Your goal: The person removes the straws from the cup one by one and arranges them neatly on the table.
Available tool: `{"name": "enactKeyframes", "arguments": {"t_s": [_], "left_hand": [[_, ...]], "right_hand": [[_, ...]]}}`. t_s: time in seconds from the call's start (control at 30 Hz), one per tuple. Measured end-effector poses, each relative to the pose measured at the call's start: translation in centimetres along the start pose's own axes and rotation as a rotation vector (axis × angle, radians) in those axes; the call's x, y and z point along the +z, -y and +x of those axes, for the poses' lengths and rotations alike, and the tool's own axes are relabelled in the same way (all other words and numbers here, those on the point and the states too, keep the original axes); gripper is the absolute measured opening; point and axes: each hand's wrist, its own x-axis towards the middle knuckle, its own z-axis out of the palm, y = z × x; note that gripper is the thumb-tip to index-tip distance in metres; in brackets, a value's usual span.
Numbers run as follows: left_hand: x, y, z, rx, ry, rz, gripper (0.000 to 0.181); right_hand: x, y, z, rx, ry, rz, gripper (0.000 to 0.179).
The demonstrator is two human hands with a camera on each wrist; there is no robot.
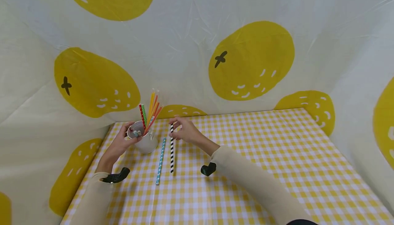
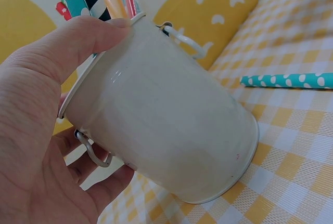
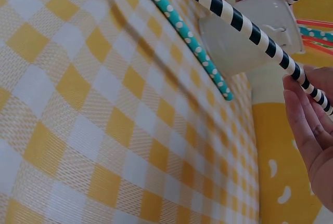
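Tablecloth [image 1: 252,132], right grip [image 1: 186,131] pinched on striped straw [image 1: 172,154].

Fruit-print wall [image 1: 181,54] behind gingham tablecloth [image 1: 264,139]

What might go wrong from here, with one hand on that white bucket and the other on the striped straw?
The right hand pinches the striped straw near one end, so the long free part could swing or slip. The left hand holds the white bucket near its rim; a careless tug might tip it and spill its straws. The loose teal dotted straw might roll if bumped.
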Motion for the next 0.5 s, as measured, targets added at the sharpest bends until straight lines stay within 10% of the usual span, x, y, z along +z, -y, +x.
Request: {"name": "enactKeyframes", "arguments": {"t_s": [0.5], "left_hand": [[0.1, 0.0, 0.0, 0.002, -0.002, 0.009, 0.086]], "right_hand": [[1.9, -2.2, -0.1, 0.127, 0.077, -0.130, 0.054]]}}
